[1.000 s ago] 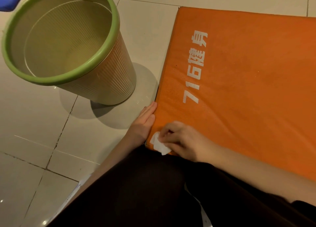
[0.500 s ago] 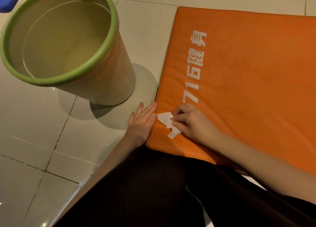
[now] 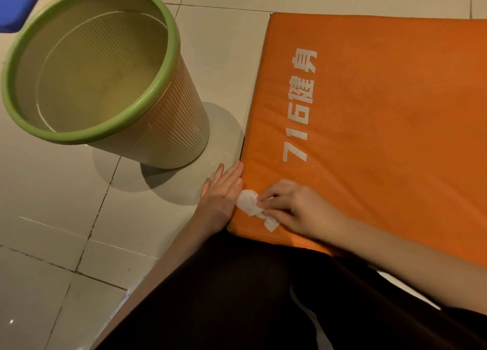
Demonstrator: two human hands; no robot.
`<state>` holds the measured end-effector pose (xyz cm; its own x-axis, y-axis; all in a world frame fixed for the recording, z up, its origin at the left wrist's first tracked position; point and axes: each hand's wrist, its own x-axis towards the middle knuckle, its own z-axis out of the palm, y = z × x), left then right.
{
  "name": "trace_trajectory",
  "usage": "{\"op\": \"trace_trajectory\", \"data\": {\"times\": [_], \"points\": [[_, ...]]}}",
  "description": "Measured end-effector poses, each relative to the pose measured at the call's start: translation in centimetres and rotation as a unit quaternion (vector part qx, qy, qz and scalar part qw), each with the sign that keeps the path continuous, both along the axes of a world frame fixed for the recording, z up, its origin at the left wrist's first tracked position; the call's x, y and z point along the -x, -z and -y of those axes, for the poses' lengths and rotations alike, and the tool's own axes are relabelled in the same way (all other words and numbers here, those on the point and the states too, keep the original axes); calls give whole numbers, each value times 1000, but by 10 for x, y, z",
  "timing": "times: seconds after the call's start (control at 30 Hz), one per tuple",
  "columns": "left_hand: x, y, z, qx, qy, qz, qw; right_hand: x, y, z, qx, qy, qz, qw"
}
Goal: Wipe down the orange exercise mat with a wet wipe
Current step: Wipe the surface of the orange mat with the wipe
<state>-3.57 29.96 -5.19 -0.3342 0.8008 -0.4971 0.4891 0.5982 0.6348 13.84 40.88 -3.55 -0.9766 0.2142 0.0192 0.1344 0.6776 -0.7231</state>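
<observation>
The orange exercise mat (image 3: 382, 128) with white printed lettering lies on the tiled floor at the right. My right hand (image 3: 292, 207) pinches a crumpled white wet wipe (image 3: 247, 202) and holds it down on the mat's near left corner. My left hand (image 3: 222, 188) lies flat with straight fingers against the mat's left edge, partly on the floor, right beside the wipe.
A beige ribbed waste bin with a green rim (image 3: 168, 67) stands on the floor left of the mat, with nothing visible inside it. A blue object (image 3: 15, 4) shows at the top left corner. My dark-clothed legs (image 3: 237, 297) fill the bottom of the view.
My right hand slid the wipe up the mat from the near corner, then back down a little toward the left edge. My left hand stayed at the mat's edge.
</observation>
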Motion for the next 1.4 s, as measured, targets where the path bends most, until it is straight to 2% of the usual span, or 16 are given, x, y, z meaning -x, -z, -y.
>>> {"op": "trace_trajectory", "data": {"times": [0.03, 0.1, 0.17, 0.2, 0.3, 0.37, 0.43, 0.53, 0.6, 0.73, 0.8, 0.9, 1.07, 1.17, 1.23, 1.4], "points": [[0, -1, -2, 1, -2, 3, 1000, 1, 6, -13, -36, 16, 5, 999], [1, -3, -5, 7, -5, 0, 1000, 6, 22, -40, -111, 119, -1, 987], [2, -6, -9, 22, 0, -10, 1000, 10, 32, -38, -101, 205, 9, 974], [2, -8, -11, 31, 9, -17, 999, 11, 31, -27, -77, 203, 11, 976], [0, -9, -23, 61, 65, -54, 995, -4, 22, -4, -26, 95, -13, 995], [-3, -7, -28, 66, 85, -62, 992, -6, 25, -27, -56, 74, 4, 996], [-4, -5, -28, 60, 83, -58, 993, 1, 39, -56, -128, 145, 30, 981], [-5, -3, -23, 56, 72, -67, 994, 19, 50, -61, -93, 297, 56, 949], [-5, -3, -23, 62, 74, -76, 992, 20, 44, -42, -48, 264, 54, 962], [-7, -2, -24, 66, 80, -89, 991, 1, 26, -46, -41, 96, 41, 994], [-7, -2, -24, 64, 77, -89, 991, 6, 38, -70, -95, 142, 64, 983], [-7, -2, -24, 62, 75, -94, 991, 30, 45, -71, -124, 283, 96, 946], [-7, -2, -24, 62, 73, -90, 991, 31, 28, -39, -71, 138, 33, 987], [-7, -4, -25, 61, 74, -84, 992, 38, 36, -74, -114, 201, 83, 970], [-6, -6, -25, 64, 73, -84, 992, 45, 38, -77, -97, 244, 92, 960], [-1, -10, -37, 72, 77, -92, 990, 25, 31, -56, -67, 157, 77, 982]]}}
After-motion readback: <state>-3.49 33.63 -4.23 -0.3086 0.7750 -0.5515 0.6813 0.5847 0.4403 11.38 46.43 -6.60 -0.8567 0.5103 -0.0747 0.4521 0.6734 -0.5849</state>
